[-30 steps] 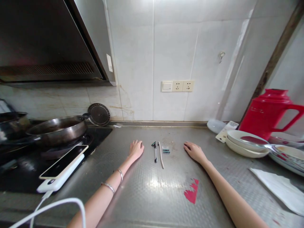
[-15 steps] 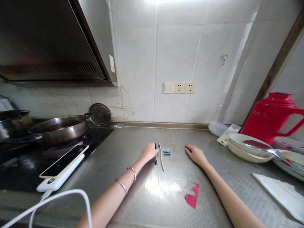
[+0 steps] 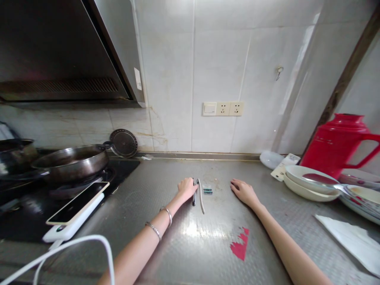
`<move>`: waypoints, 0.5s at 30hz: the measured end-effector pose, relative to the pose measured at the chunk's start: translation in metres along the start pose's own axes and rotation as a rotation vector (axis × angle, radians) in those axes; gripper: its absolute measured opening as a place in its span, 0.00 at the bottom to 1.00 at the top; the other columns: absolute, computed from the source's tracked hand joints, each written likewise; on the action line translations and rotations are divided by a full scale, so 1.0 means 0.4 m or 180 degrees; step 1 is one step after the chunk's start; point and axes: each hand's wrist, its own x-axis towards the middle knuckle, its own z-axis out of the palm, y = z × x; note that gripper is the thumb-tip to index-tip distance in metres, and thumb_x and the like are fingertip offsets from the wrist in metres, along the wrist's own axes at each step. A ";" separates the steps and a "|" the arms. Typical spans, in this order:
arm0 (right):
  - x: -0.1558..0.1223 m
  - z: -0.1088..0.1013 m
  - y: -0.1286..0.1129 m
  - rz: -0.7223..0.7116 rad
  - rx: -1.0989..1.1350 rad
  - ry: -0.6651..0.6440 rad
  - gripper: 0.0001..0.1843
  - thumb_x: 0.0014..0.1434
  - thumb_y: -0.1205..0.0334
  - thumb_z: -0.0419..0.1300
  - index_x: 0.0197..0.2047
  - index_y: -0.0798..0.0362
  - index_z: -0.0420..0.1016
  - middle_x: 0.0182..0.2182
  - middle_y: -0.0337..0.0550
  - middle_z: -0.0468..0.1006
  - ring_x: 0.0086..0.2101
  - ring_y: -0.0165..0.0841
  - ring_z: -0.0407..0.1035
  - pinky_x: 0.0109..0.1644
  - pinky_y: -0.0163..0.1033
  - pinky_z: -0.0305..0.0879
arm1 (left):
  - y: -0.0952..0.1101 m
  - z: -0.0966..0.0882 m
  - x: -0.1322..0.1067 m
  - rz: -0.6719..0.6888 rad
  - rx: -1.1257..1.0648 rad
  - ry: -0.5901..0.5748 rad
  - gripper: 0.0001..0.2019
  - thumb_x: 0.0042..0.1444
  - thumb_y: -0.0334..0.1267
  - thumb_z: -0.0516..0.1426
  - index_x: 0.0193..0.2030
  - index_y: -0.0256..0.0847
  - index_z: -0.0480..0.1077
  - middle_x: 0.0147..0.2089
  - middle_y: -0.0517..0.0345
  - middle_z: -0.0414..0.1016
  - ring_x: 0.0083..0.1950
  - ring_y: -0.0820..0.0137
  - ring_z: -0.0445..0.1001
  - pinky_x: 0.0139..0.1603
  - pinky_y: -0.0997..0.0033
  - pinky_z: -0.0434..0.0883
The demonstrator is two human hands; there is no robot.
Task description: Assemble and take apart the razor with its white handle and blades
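Observation:
My left hand (image 3: 186, 188), a silver bangle and a bracelet on its wrist, is closed at the middle of the steel counter. Its fingers are curled on a slim black pen (image 3: 194, 198), with the thumb laid across it. Just right of the pen lies a thin, slightly bent, whitish stick-like piece (image 3: 201, 198), whose kind I cannot make out. Beside that is a small clear case with dark teal marks (image 3: 208, 190). My right hand (image 3: 244, 191) rests palm down on the counter further right, fingers stretched out, holding nothing.
A torn red patch (image 3: 241, 246) lies between my forearms. To the left are a phone on a white power bank (image 3: 71, 221), a white cable (image 3: 97, 238) and a pan (image 3: 73, 161) on the stove. On the right are stacked bowls (image 3: 310, 190), a red thermos jug (image 3: 332, 148) and white paper (image 3: 350, 241).
The whole view has shifted very slightly. Both hands and the small things on the counter keep their places.

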 end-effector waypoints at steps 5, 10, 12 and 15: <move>0.000 0.002 0.000 0.0015 0.0048 0.0038 0.22 0.59 0.53 0.45 0.49 0.50 0.73 0.53 0.47 0.70 0.54 0.39 0.62 0.56 0.45 0.56 | -0.031 -0.001 0.017 -0.0029 -0.1131 -0.0120 0.16 0.51 0.45 0.55 0.19 0.36 0.69 0.25 0.50 0.75 0.38 0.60 0.76 0.35 0.69 0.67; 0.000 0.003 0.001 0.0024 0.0035 0.0023 0.22 0.59 0.53 0.45 0.49 0.50 0.73 0.53 0.46 0.70 0.54 0.39 0.62 0.56 0.44 0.56 | -0.050 -0.023 0.029 -0.0462 -0.2786 -0.0738 0.16 0.54 0.43 0.55 0.20 0.35 0.65 0.18 0.57 0.70 0.25 0.70 0.74 0.28 0.73 0.68; 0.000 0.002 0.000 0.0025 0.0034 0.0008 0.22 0.59 0.53 0.46 0.49 0.50 0.73 0.53 0.47 0.70 0.54 0.39 0.62 0.56 0.44 0.56 | -0.055 -0.034 0.033 -0.0522 -0.3114 -0.0847 0.14 0.57 0.42 0.52 0.25 0.34 0.65 0.19 0.57 0.71 0.22 0.72 0.73 0.26 0.73 0.69; 0.000 -0.002 -0.003 0.0034 0.0030 -0.0024 0.22 0.59 0.54 0.46 0.49 0.51 0.73 0.53 0.47 0.70 0.54 0.39 0.62 0.56 0.45 0.56 | -0.064 -0.045 0.044 -0.0707 -0.3674 -0.0844 0.13 0.60 0.41 0.49 0.29 0.34 0.64 0.19 0.59 0.69 0.19 0.76 0.69 0.25 0.74 0.70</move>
